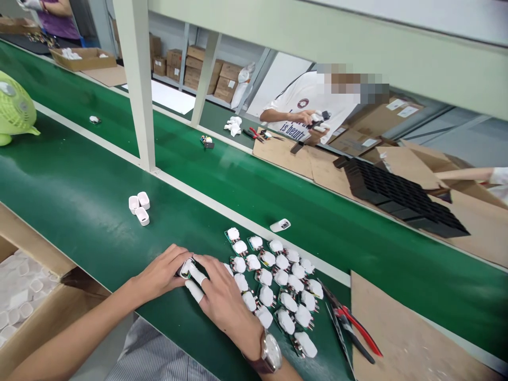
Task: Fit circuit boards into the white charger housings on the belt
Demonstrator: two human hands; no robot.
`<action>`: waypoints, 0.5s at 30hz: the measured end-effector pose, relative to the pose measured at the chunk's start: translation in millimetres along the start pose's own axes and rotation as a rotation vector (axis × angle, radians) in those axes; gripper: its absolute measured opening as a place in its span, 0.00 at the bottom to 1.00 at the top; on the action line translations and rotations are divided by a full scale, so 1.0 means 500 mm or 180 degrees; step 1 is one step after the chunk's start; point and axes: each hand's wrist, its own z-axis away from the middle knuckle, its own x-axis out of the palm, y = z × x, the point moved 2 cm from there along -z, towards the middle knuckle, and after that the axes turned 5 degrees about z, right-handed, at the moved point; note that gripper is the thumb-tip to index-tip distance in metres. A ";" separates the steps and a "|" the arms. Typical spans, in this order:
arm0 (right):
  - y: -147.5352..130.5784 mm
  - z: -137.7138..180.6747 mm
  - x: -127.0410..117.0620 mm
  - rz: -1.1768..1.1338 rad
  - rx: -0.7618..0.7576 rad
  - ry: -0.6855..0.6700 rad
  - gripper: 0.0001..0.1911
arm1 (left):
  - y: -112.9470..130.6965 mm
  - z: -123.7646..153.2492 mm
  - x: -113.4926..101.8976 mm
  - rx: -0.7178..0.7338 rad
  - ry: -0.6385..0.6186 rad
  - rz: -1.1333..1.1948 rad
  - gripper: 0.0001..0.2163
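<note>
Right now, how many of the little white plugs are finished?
Three white shells stand apart on the green belt, seemingly done. The left hand and right hand press one piece together. A big cluster of parts still waits.

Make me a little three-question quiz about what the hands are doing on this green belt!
1. True or false: the left hand and the right hand both touch one small white part.
2. How many white shells stand together on the belt beyond the left hand? A) one B) three C) six
3. Fill in: the red-handled pliers lie to the ____ of the cluster of white parts.

Key: 1 true; 2 B; 3 right.
</note>
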 end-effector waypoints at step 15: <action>0.010 -0.017 0.030 0.0108 0.0106 -0.0420 0.16 | 0.005 0.039 -0.011 -0.0375 0.0603 0.0363 0.09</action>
